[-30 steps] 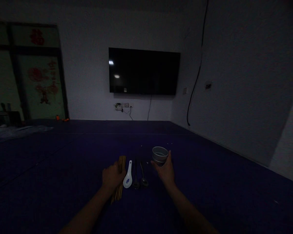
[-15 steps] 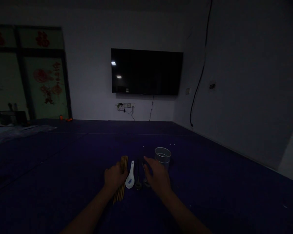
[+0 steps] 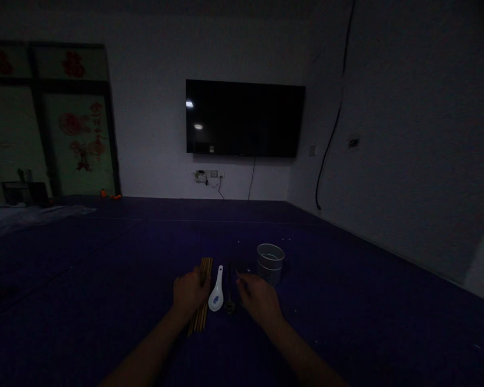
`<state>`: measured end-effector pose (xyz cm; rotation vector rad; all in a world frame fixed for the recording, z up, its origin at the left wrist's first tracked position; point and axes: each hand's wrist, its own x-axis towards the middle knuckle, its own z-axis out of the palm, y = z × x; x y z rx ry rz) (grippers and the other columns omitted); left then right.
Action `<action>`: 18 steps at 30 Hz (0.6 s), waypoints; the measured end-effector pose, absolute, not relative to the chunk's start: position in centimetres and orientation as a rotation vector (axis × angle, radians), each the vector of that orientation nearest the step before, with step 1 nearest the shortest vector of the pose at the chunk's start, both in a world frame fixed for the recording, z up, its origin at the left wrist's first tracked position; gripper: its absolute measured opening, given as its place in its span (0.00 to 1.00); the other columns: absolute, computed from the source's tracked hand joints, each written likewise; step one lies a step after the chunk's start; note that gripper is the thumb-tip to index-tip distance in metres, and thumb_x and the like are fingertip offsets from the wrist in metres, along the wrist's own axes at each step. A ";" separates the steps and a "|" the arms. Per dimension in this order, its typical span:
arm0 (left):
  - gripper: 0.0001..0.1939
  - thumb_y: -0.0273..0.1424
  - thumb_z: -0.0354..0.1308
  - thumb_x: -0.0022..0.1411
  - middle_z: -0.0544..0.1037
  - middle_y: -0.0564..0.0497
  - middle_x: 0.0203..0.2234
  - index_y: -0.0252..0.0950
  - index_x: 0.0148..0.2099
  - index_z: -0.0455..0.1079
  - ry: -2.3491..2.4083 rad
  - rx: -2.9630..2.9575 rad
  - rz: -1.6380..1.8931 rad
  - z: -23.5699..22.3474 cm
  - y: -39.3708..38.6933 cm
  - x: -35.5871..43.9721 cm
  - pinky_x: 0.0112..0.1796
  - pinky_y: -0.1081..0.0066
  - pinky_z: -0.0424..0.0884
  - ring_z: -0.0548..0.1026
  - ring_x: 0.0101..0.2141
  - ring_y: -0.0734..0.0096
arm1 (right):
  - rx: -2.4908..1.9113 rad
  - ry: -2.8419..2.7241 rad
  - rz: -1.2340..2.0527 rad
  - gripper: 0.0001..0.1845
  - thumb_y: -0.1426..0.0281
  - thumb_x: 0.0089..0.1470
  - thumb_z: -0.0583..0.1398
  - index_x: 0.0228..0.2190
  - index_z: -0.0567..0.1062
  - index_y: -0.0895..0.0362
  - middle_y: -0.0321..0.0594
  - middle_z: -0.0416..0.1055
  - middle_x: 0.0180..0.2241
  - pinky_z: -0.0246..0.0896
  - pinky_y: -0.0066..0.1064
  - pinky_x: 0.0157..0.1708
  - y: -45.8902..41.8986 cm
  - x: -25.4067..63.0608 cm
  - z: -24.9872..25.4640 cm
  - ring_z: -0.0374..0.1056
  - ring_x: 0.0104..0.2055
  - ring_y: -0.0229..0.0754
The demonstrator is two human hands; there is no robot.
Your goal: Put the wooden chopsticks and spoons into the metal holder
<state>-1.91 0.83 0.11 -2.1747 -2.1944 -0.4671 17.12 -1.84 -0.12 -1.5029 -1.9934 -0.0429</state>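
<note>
A bundle of wooden chopsticks lies on the dark blue floor, with my left hand resting on its middle, fingers curled over it. Beside it lies a white ceramic spoon with a blue mark. A dark metal spoon lies to its right. My right hand hovers over a second dark spoon, fingers bent down onto it; the room is too dim to see a firm grip. A small grey cup stands upright just beyond my right hand, untouched.
A black television hangs on the far wall above a socket strip with cables. A glazed door with red paper cut-outs is at the left. Crumpled clear plastic lies at the far left. A white wall runs along the right.
My right hand let go of the grey cup and moved left and down onto the dark spoons. My left hand stayed on the chopsticks.
</note>
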 end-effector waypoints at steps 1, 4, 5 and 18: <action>0.23 0.45 0.42 0.63 0.79 0.40 0.37 0.33 0.48 0.65 -2.195 -2.172 -0.461 0.1 0.8 -1.9 0.40 0.63 0.65 0.76 0.41 0.54 | -1.539 -1.997 -0.019 0.18 0.67 0.59 0.50 0.45 0.75 0.52 0.40 0.76 0.43 0.62 0.29 0.41 -1.9 17.1 0.0 0.72 0.44 0.42; 0.21 0.42 0.41 0.64 0.79 0.42 0.38 0.34 0.48 0.65 -2.200 -2.176 -0.453 0.1 1.0 -2.1 0.39 0.64 0.66 0.77 0.41 0.56 | -1.631 -2.011 0.028 0.17 0.68 0.60 0.49 0.43 0.75 0.52 0.39 0.76 0.42 0.60 0.27 0.39 -2.2 17.2 0.5 0.72 0.43 0.41; 0.20 0.41 0.40 0.65 0.79 0.42 0.38 0.34 0.47 0.65 -2.202 -2.178 -0.453 0.1 1.0 -2.2 0.39 0.64 0.66 0.77 0.41 0.57 | -1.654 -2.016 0.035 0.17 0.68 0.61 0.48 0.42 0.76 0.52 0.39 0.77 0.41 0.60 0.27 0.38 -2.3 17.2 0.7 0.72 0.43 0.41; 0.18 0.39 0.42 0.64 0.79 0.41 0.38 0.34 0.47 0.66 -2.226 -2.155 -0.395 0.2 1.2 -2.6 0.39 0.63 0.66 0.77 0.41 0.56 | -1.640 -1.989 0.062 0.19 0.67 0.61 0.48 0.44 0.75 0.54 0.41 0.76 0.44 0.59 0.28 0.42 -2.2 16.9 0.5 0.71 0.45 0.42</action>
